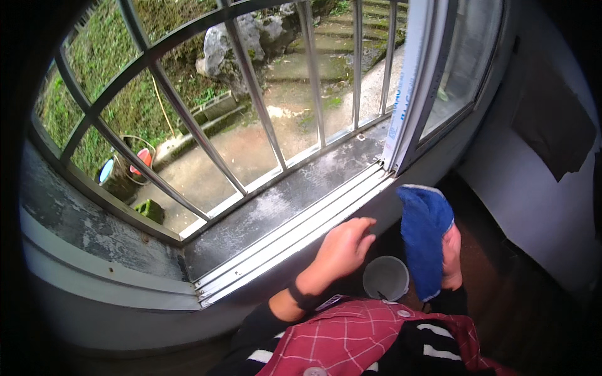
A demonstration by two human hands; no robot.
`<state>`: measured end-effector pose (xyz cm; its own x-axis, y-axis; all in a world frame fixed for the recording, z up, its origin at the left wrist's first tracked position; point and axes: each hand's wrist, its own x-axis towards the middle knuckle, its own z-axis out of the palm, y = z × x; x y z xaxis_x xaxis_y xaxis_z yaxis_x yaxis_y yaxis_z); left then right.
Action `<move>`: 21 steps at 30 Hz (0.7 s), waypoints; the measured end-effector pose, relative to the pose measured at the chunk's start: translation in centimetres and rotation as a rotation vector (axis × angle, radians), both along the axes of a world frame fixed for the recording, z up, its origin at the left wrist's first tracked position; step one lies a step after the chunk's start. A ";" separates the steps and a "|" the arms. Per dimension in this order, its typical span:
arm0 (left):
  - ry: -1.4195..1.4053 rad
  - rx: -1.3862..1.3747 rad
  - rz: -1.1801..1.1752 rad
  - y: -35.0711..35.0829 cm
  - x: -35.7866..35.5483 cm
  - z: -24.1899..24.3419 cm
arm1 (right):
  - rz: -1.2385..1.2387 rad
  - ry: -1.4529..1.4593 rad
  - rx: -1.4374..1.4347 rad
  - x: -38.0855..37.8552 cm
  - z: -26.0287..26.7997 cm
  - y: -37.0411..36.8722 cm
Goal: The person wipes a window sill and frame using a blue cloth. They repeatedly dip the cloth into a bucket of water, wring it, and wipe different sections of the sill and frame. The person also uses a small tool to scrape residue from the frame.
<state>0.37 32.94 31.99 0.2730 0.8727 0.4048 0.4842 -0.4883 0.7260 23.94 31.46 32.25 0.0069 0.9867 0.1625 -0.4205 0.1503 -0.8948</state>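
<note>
My right hand (452, 258) grips a blue cloth (422, 239) with a pale edge, which hangs down in front of the palm. Part of the fingers is hidden behind the cloth. My left hand (342, 249) is bare of any object, its fingers loosely bent and the thumb apart from them. It is near the inner edge of the sliding-window track (291, 235), and a dark band circles its wrist. Below and between the hands, a pale round bucket (386, 278) stands near the wall under the window.
Metal security bars (254, 89) cross the window opening beyond the sill (282, 197). A sliding window sash (416, 80) with printed film on its frame stands at the right. Dark sheet material (555, 117) hangs on the right-hand wall. Outside are mossy steps (329, 51) and a rock (230, 51).
</note>
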 end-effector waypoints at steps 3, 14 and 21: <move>0.211 -0.078 -0.187 -2.1 -4.2 0.2 | -0.147 -0.405 0.158 -1.5 1.5 3.8; -0.010 -0.080 -0.100 -7.9 -13.8 1.8 | -0.223 -1.303 0.818 -14.0 -0.3 9.4; -0.072 -0.025 -0.018 -8.6 -16.2 2.0 | 0.108 -1.201 0.888 -21.1 -0.4 3.8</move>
<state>-15.81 24.30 34.03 0.2600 0.8781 0.4018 0.4214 -0.4775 0.7710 2.79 35.24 31.90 -0.6269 0.5528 0.5491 0.4349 0.8330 -0.3421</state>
